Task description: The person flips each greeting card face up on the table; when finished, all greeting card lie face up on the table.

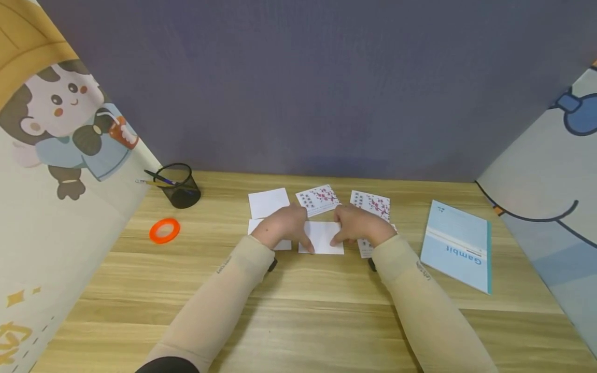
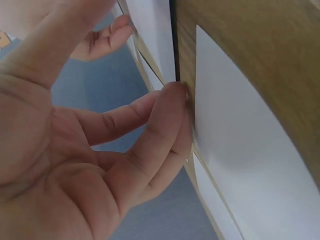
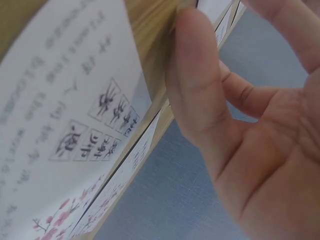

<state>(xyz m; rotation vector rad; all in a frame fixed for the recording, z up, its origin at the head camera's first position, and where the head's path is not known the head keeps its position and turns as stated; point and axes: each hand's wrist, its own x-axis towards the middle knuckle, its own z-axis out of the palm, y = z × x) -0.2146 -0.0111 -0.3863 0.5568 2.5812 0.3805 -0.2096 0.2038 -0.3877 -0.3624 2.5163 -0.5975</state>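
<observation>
Midway across the worktop, flat between left hand and right hand: blank card.
Shown with fingers of both hands loosely bent, released, at its side edges; bordered by white cards on the left, blossom-printed cards beyond and on the right; farther out, orange tape roll and blue notebook.
</observation>
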